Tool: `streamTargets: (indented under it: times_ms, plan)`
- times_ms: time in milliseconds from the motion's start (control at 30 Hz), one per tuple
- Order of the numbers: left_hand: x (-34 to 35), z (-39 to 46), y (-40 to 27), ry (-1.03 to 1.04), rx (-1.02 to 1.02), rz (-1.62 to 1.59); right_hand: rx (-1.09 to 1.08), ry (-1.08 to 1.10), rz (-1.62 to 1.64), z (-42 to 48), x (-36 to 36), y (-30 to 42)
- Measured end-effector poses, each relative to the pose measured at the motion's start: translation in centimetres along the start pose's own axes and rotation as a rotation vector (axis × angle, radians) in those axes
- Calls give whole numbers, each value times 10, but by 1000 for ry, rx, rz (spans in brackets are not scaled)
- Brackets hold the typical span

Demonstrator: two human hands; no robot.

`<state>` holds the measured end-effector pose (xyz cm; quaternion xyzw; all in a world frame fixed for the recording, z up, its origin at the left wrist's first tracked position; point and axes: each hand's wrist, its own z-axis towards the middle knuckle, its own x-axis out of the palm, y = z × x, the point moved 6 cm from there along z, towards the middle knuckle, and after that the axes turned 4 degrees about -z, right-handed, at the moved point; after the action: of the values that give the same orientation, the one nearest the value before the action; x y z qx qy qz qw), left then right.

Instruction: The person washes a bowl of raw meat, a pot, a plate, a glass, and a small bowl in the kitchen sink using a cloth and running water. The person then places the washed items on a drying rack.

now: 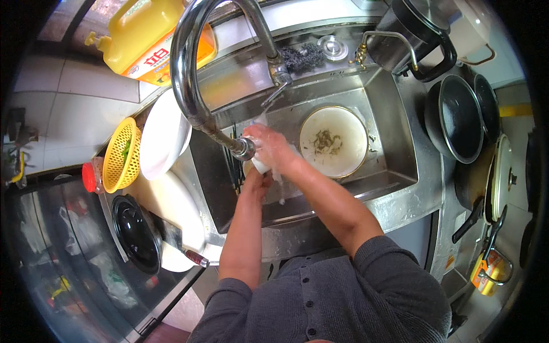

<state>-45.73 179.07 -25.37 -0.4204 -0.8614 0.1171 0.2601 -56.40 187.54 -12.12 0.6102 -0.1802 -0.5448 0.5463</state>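
Note:
Over the left half of the stainless steel sink [388, 165], my two hands meet just under the faucet's spout [245, 148]. My left hand [257, 182] grips a small white piece of crockery [260, 165] from below; its shape is mostly hidden. Across its far side lies my right hand [272, 145], wet and whitish with suds or water, its fingers bent against the crockery. Water or suds trail down beneath the hands. To their right, a white bowl with a gold rim [334, 165] sits on the sink floor, dark scraps in its bottom.
The curved chrome faucet [185, 81] arches over the sink's left side. A cleaver [195, 257] lies on the left, by the white cutting board [173, 201] and black lid [134, 233]. Yellow basket [122, 156] and white basin [163, 133] stand behind. Pans [461, 120] line the right.

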Motion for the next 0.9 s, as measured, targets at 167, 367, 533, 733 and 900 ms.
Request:
streamTargets:
  times_ms: [167,367,533,733,900]
  plan:
    - [23,-18,-3,247,53,-20,672,102,549,1,13,-62]
    - [21,2,-17,-163,244,124,705,-291,601,-51,27,-82]
    - [-9,-28,-41,-361,459,267,581,-92,573,-60,-17,-57]
    - [-8,-28,-36,-152,548,7,240,59,-18,-42,-13,-3]
    - [30,-42,-48,-136,651,113,-91,381,-291,-58,32,-3]
